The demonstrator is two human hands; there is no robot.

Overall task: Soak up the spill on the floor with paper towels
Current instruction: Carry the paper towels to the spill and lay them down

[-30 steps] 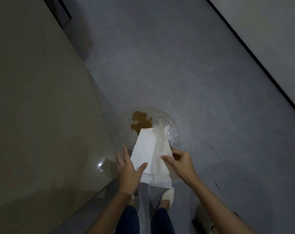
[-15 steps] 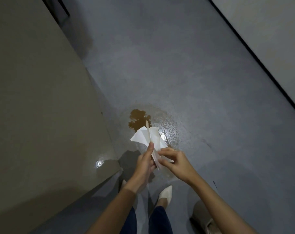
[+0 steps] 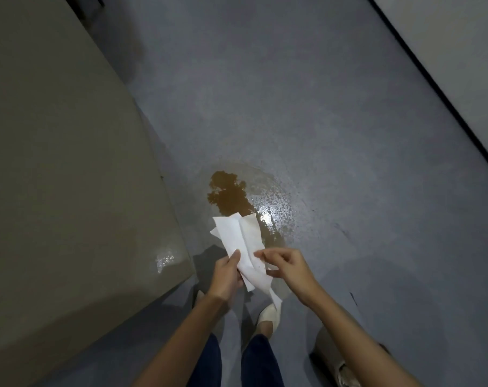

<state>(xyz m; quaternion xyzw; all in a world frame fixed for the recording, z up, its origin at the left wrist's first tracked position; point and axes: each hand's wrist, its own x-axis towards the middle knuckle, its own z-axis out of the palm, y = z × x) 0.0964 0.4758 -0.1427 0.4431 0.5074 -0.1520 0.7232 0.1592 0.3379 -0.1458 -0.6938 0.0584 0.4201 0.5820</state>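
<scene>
Spill (image 3: 231, 194) spreads brown on the floor (image 3: 335, 113), just off the table (image 3: 69, 163) corner, untouched. Left hand (image 3: 224, 277) pinches the folded towels (image 3: 244, 247); right hand (image 3: 289, 268) pinches their near edge. Step: readying the pad; next, lower it flat onto the puddle.

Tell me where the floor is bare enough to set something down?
Dry grey floor lies open between the brown spill and the dark wall strip. It is crowded near the shoes, beside the beige counter.

Beige tabletop (image 3: 55, 163) (glossy), cream shoe (image 3: 269, 317), dark trousers (image 3: 261, 361)
</scene>
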